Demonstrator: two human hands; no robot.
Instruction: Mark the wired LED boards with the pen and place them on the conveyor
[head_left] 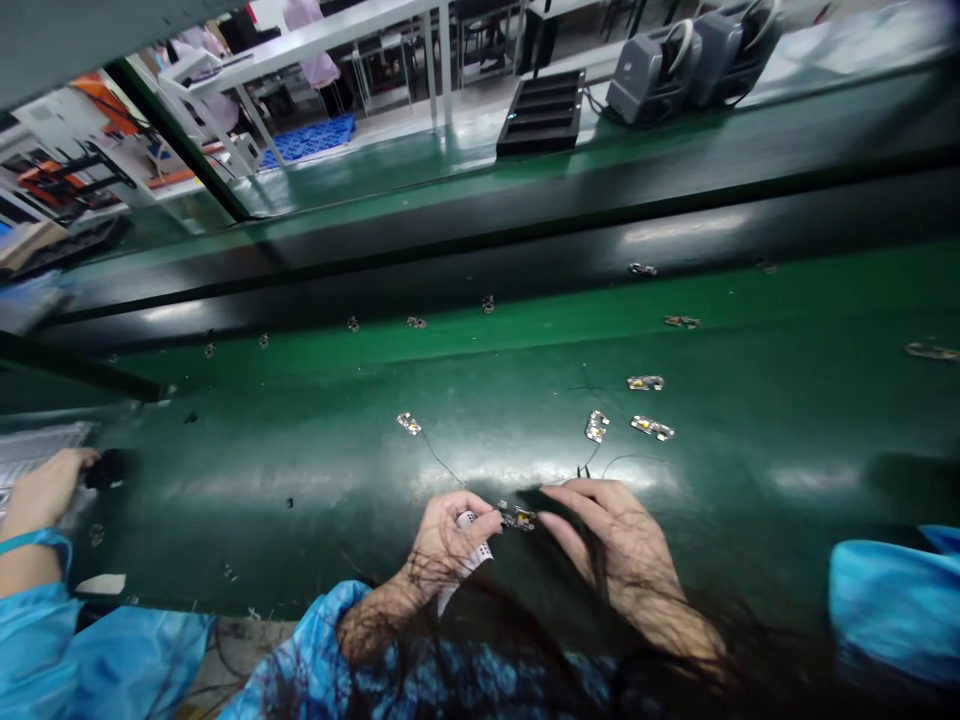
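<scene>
1. Left hand point(450, 545), at 7 to 9 o'clock from the small circuit board point(517, 517): fingers point(480, 515) curled narrow around a white dotted paper strip point(466, 560), fingertips against the board's near end. Firmness of any grip on the board: impossible to tell.
2. Right hand point(615, 545), at 3 o'clock from the board: fingers point(570, 503) stretched out and slightly spread, holding nothing visible, tips just beside the board. Contact with the board: impossible to tell.
3. Small circuit board, between both hands, above the near part of a green conveyor belt point(757, 520), with thin black wires point(442, 460) running across the belt beyond it.
4. Loose boards point(651, 427) at 1 to 2 o'clock from the hands; a single board point(409, 423) at 11 o'clock; smaller dark parts point(416, 322) in a scattered row at 12 o'clock, near the belt's far edge.
5. Blue sleeve point(300, 625) of the person's own left arm at 7 o'clock, partly behind dark hair strands point(525, 625) crossing the lower view.
6. Co-worker's hand point(45, 490) at 9 o'clock, gripping a dark object point(105, 468); second blue sleeve point(892, 600) at 3 o'clock.
7. Beyond the belt, at 12 to 1 o'clock: black slatted rack point(540, 112) and two gray machines point(652, 75).
</scene>
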